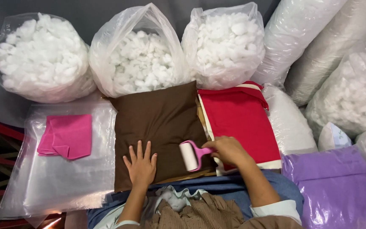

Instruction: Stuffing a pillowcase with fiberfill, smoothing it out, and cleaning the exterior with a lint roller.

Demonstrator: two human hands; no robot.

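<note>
From my remote seat I see the left hand (pixel 140 166) lying flat and open, fingers spread, pressing on the lower part of a brown cushion (pixel 159 123) that sits in front of me on the tabletop (pixel 183 177), of which only a thin wooden edge shows. The right hand (pixel 227 149) has its grip closed around the pink handle of a lint roller (pixel 190 155), whose white drum rests on the cushion's lower right area. I judge the rolling to be under way along the near edge; the cloth looks clean, so I cannot tell how much of it has been covered. Touching the cushion on the right is a red cushion cover (pixel 240 123) with a pale border. To the left a folded pink cloth (pixel 66 135) lies on a clear plastic sheet (pixel 56 178). Three clear bags of white stuffing (pixel 142 61) stand just behind the cushion, more wrapped rolls and bags of filling pile up at the right, and a purple plastic bag (pixel 335 186) sits near the right elbow. Nothing lies on the cushion itself to block the roller.
</note>
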